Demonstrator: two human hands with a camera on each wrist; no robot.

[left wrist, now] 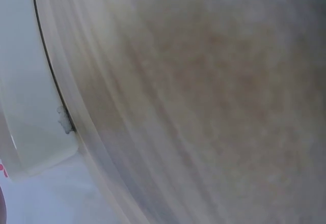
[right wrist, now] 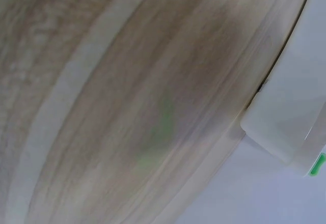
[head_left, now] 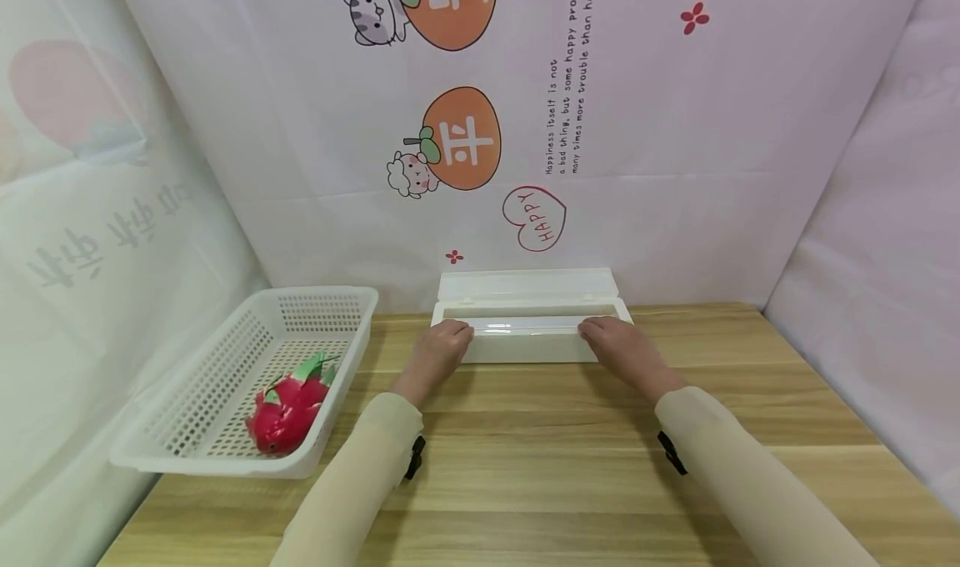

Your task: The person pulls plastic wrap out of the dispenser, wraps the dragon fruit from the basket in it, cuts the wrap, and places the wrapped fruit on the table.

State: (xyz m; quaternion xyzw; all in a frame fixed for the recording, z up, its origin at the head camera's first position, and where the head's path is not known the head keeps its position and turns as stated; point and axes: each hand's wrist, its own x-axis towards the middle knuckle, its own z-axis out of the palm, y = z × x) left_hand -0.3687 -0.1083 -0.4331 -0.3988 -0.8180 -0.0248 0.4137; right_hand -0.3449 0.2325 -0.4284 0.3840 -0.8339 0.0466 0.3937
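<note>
At the back of the table, a long white cling film dispenser box (head_left: pixel 525 350) stands with its lid (head_left: pixel 525 283) raised behind it. A strip of glossy clear cling film (head_left: pixel 525 325) runs along its front top edge between the two hands. My left hand (head_left: pixel 444 346) is at the front left corner, its fingers curled and pinching the film's end. At the front right corner my right hand (head_left: pixel 617 346) pinches the other end. Both wrist views show only the box's ends, the left white end (left wrist: pixel 35 107) and the right white end (right wrist: pixel 285 117); the fingertips are mostly hidden.
A white perforated basket (head_left: pixel 202 467) stands on the left of the wooden table (head_left: pixel 525 484), holding a red dragon fruit (head_left: pixel 288 413) with green leaf tips. Printed white sheeting (head_left: pixel 637 242) rises close behind the box and along both sides.
</note>
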